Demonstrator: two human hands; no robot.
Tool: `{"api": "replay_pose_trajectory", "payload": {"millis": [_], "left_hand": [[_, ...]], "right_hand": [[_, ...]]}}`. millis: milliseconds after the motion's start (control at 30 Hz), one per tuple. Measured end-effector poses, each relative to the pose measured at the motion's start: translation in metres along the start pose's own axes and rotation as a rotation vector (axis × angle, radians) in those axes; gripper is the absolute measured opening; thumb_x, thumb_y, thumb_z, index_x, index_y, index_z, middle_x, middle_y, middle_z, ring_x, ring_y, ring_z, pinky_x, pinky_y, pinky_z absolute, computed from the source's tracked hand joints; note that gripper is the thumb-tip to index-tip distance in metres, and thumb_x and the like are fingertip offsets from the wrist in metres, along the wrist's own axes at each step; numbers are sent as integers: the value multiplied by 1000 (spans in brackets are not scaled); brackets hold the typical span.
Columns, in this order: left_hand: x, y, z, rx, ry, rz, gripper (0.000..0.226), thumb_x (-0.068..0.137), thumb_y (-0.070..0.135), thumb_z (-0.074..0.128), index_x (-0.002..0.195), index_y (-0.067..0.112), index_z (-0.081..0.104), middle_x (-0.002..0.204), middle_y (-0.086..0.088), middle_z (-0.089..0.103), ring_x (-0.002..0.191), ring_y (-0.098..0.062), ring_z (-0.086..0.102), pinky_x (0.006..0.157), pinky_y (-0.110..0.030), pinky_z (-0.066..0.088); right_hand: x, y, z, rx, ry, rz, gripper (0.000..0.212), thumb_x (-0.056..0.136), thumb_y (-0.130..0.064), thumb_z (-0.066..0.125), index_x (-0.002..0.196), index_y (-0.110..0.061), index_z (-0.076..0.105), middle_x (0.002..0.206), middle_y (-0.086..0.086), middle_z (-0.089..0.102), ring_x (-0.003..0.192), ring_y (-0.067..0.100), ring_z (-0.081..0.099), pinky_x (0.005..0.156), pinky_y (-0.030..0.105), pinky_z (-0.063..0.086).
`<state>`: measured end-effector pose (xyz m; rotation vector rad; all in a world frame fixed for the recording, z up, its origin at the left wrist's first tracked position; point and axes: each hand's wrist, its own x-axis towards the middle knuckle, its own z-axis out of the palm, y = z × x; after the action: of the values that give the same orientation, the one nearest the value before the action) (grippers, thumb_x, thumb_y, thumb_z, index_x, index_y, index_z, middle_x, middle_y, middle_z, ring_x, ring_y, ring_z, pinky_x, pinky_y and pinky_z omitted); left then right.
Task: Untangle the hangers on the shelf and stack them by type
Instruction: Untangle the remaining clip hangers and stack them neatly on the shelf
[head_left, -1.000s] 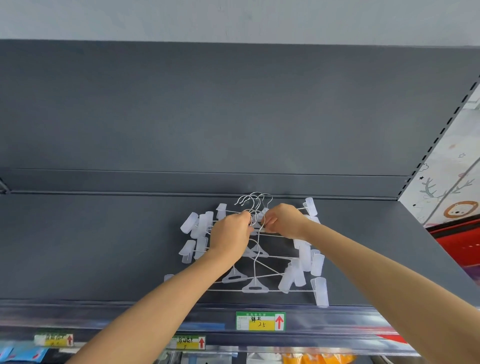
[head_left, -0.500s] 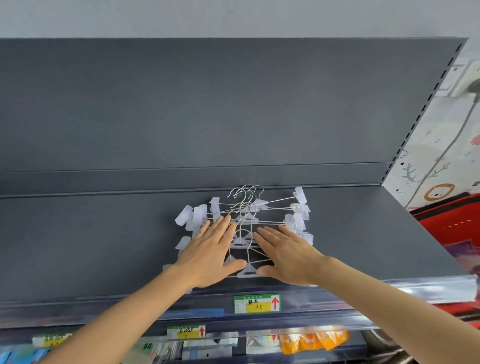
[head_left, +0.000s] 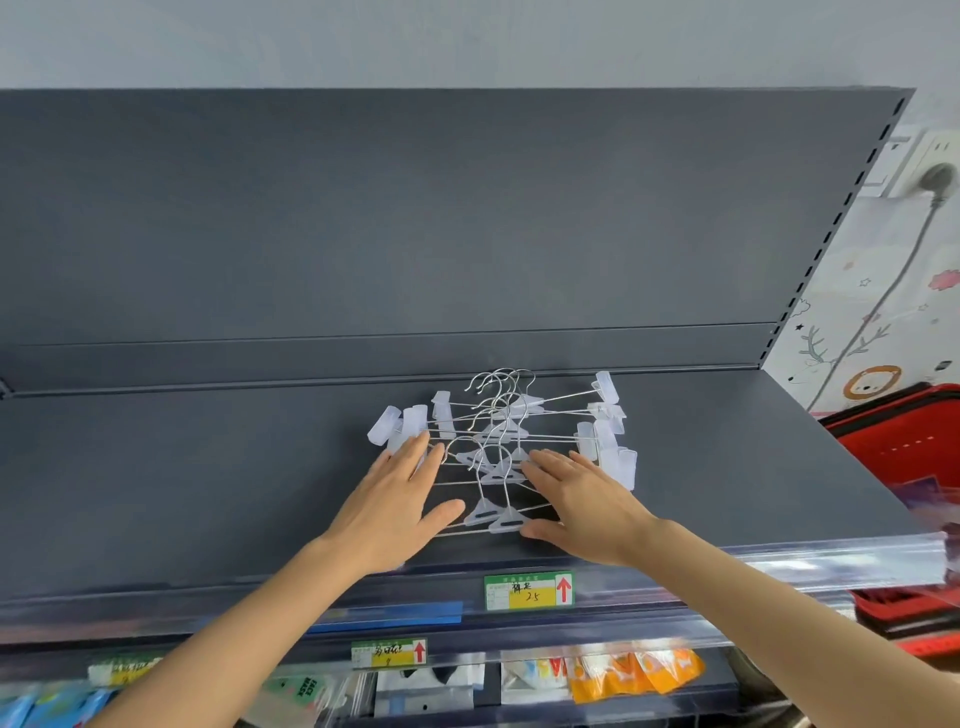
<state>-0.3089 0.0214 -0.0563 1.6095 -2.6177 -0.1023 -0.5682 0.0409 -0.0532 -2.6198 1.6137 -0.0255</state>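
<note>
Fingers (head_left: 410, 460) are being pressed flat, gripping nothing, on tangled silver-wire hangers with frosted clips (head_left: 511, 415); shoved now, hooks (head_left: 498, 378) are probably getting snagged tighter.

Price label (head_left: 529, 591) on the front edge of the upper shelf (head_left: 208, 493): a green header with print too small to read, a yellow field with handwritten characters above "25", and a red upward arrow on white. Second price label (head_left: 388, 652), on the lower rail (head_left: 571, 656): handwritten characters, illegible, beside the same red arrow. Third label (head_left: 122, 670), far left: blurred. Green packet (head_left: 300, 688) beneath: "FACE MASK".
</note>
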Motion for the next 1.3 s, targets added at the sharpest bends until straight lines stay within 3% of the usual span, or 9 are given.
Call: {"api": "replay_pose_trajectory", "payload": {"millis": [133,300,500,633,733,833,933,1167,1300], "left_hand": [[1,3,6,-157,11,-55,69,95,57,22,151,21,4,159,1,-7,146,-15,-3,116,-32,7],[13,4,-1,-194,157,-15,68,93,58,19,150,23,5,159,2,-8,142,-8,-17,115,-34,-5],[50,-19,-22,-512,171,-287,68,94,53,33,150,20,13,159,-3,1,146,-16,-4,117,-40,6],[73,-33,-30,-726,93,-488,69,93,53,37,149,15,21,157,-5,18,144,-19,16,114,-38,16],[82,-30,-28,-889,-41,-553,71,91,58,35,149,20,20,156,3,21,142,-20,22,112,-39,22],[91,-24,-26,-815,-165,-577,71,91,60,32,149,23,17,155,3,23,135,-21,32,102,-36,30],[106,-27,-29,-693,-128,-600,68,92,55,32,148,19,19,155,-1,24,137,-24,31,97,-34,32],[148,-43,-27,-410,-80,-261,40,97,7,36,135,12,48,145,-4,42,132,-19,38,103,-23,27],[163,-49,-24,-362,-187,-170,38,95,3,40,126,14,58,137,-1,53,123,-17,49,98,-23,35]], "right_hand": [[3,-5,-1,10,-9,37,75,90,-61,41,149,-19,22,158,1,19,144,20,20,120,38,14],[6,-3,-13,174,70,89,68,92,-57,40,145,-15,31,153,2,31,138,25,33,113,34,27],[24,36,-36,320,174,345,55,97,-46,39,140,-11,40,152,9,32,138,25,34,108,37,35],[44,70,-43,470,151,581,50,98,-41,37,123,0,52,125,19,58,108,34,55,90,39,46],[58,84,-44,545,115,659,49,98,-42,37,127,-4,49,119,18,61,93,31,59,79,38,48],[71,90,-39,558,49,633,46,97,-40,40,128,-7,48,121,14,61,101,30,58,82,35,47],[80,94,-39,329,64,527,26,94,-30,47,99,-6,55,101,13,59,89,30,55,75,36,50],[114,92,-41,123,-86,300,19,96,-11,41,77,-10,42,79,9,52,78,30,47,70,36,41],[130,91,-33,134,-153,292,17,92,-8,45,81,-5,57,80,8,56,81,30,51,72,35,40]]}}
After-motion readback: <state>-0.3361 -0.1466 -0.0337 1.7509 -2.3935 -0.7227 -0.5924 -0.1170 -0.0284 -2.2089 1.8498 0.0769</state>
